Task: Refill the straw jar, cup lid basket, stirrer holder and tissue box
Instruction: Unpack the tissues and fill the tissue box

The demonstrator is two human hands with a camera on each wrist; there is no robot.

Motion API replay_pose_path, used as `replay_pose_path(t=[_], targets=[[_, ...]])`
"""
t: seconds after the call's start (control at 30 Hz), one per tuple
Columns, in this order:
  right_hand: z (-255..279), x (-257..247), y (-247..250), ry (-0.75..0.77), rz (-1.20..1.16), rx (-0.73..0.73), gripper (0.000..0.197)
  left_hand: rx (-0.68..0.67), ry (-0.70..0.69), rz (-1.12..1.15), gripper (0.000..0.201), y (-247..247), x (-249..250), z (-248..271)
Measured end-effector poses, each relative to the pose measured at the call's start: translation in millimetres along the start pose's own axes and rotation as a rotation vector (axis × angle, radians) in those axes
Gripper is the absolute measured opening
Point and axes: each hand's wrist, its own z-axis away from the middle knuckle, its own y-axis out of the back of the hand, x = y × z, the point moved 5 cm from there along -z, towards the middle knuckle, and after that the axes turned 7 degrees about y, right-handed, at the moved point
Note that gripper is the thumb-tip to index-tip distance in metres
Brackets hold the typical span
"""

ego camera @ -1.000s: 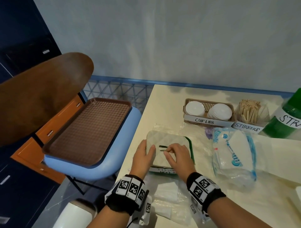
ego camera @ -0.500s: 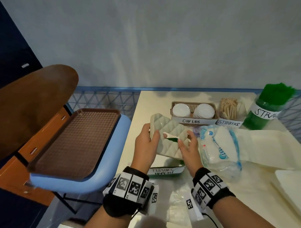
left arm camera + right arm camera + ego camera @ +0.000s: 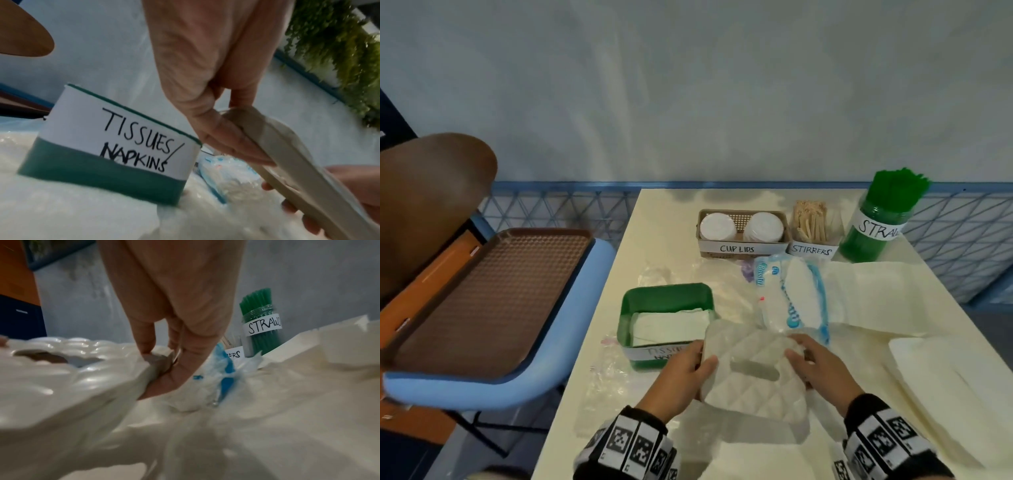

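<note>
Brown tray (image 3: 489,294) on blue chair (image 3: 524,383); hanging greenery (image 3: 333,53).

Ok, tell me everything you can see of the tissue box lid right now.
The lid is off-white, glossy, hard-looking, with a quilted diamond pattern and a long slot through its middle. It is off the green tissue box, held tilted above the table's near edge. The left hand grips its left edge, thumb on top; the right hand grips the right edge. Nothing else visibly touches it.
</note>
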Motion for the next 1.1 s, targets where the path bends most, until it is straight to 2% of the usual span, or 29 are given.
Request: replay_pose_path(t=[0.07,0.2,0.37,0.5,0.6,0.7,0.77,0.83,0.93,1.03,1.1], targets=[[2.1,13.4,9.1,-0.023,0.026,-0.043,0.015,-0.024,0.053,-0.054,0.019,-12.9,-5.8,1.1],[-2.5,28.8,17.3,-0.03,0.166,-0.116,0.009,0.016,0.12,-0.212,0.022,-27.7,-15.4,-2.8],[-9.8,33.9,9.8,0.022,0.361,-0.217,0.012,0.166,0.254,-0.325,0.023,-35.2,-35.6,-6.9],[-11.2,33.0,8.2,0.089,0.378,-0.197,0.01,0.313,0.237,-0.516,0.013,-37.2,-35.4,-3.7],[-11.3,26.4,23.0,0.104,0.322,-0.135,0.014,0.375,0.151,-0.697,0.026,-38.9,-19.2,-0.8],[-17.1,11.8,53.5,0.173,0.165,0.157,0.015,0.403,0.016,-0.6,0.03,-38.8,18.0,-4.5],[-27.6,1.5,68.0,0.194,0.063,0.315,0.012,0.374,-0.011,-0.467,0.035,-40.3,43.1,-17.2],[-45.4,0.7,68.7,0.101,0.026,0.314,0.03,0.312,0.045,-0.344,0.043,-45.6,61.4,-39.6],[-71.7,7.0,60.0,-0.099,0.028,0.218,0.055,0.197,0.162,-0.223,0.057,-60.6,66.8,-89.1],[-84.7,12.2,52.8,-0.222,-0.043,0.183,0.069,0.116,0.32,-0.052,0.061,-73.6,51.5,-129.0],[-86.8,13.2,48.7,-0.257,-0.026,0.142,0.071,0.073,0.387,0.075,0.055,-80.6,42.8,-142.2]])
